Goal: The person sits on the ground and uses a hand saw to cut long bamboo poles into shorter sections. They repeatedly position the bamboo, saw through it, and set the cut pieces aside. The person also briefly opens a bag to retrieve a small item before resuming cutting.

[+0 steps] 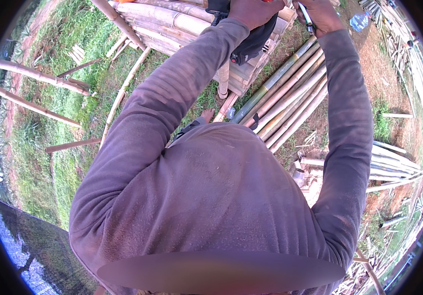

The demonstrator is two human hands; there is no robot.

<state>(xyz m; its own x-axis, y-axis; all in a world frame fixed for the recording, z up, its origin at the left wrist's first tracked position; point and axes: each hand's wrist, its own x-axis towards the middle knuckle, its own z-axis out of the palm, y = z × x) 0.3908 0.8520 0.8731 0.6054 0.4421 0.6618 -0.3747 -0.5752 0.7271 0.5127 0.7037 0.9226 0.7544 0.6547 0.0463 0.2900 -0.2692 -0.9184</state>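
Note:
Both my arms, in grey-brown sleeves, reach up to the top edge of the view. My left hand [252, 12] is curled over a black bag [254, 43] on the bamboo bench. A bit of something orange-red shows by its fingers, mostly cut off by the frame edge. My right hand [323, 16] is closed around a slim white pen-like stick [305, 14]. Below that hand, a small dark and metallic piece [311, 29] shows near the end of a bamboo pole.
The bench [172, 19] is made of bamboo slats. Several long bamboo poles [290, 88] lie side by side in front of me. A clear plastic bottle [359, 21] lies on the ground at the right. More poles [391, 164] lie further right, with bamboo rails [41, 77] over grass at the left.

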